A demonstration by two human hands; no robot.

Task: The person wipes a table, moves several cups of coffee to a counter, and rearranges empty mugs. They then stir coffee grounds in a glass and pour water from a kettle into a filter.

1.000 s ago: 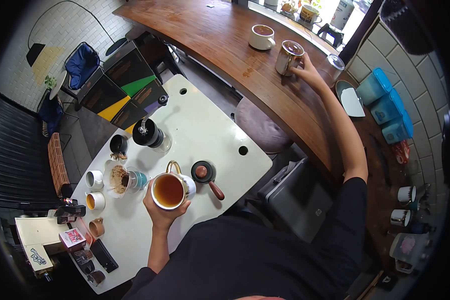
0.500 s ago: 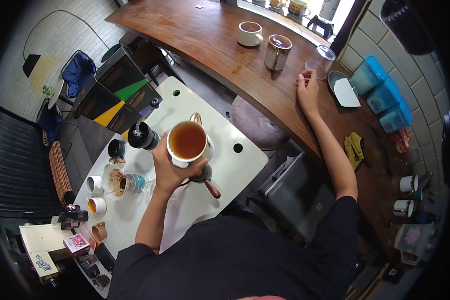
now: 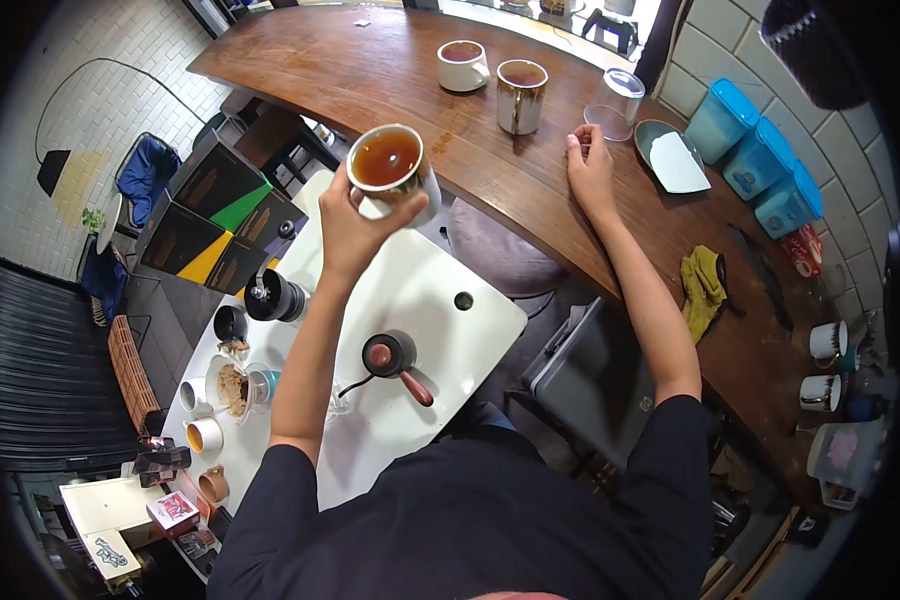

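Note:
My left hand (image 3: 355,235) is closed around a white mug (image 3: 425,195) filled nearly to the rim with amber-brown liquid. It is held up over the white table, near the front edge of the wooden counter. My right hand (image 3: 592,170) rests on the counter, fingers loosely bent and holding nothing. Just beyond its fingertips lies a clear glass cup (image 3: 622,88). A white and gold mug (image 3: 521,108) and a shorter white cup (image 3: 460,70), both with brown liquid, stand to the left of that hand.
On the white table (image 3: 470,345) are a gooseneck kettle (image 3: 388,356), a hand grinder (image 3: 270,297), a filter dripper (image 3: 232,388) and several cups. The wooden counter (image 3: 360,70) carries a plate (image 3: 660,150), blue-lidded containers (image 3: 755,160) and a yellow-green cloth (image 3: 703,290).
My left hand has carried the mug forward and up, from over the kettle toward the counter edge. The kettle now shows fully. My right hand stays on the counter; the view has shifted slightly.

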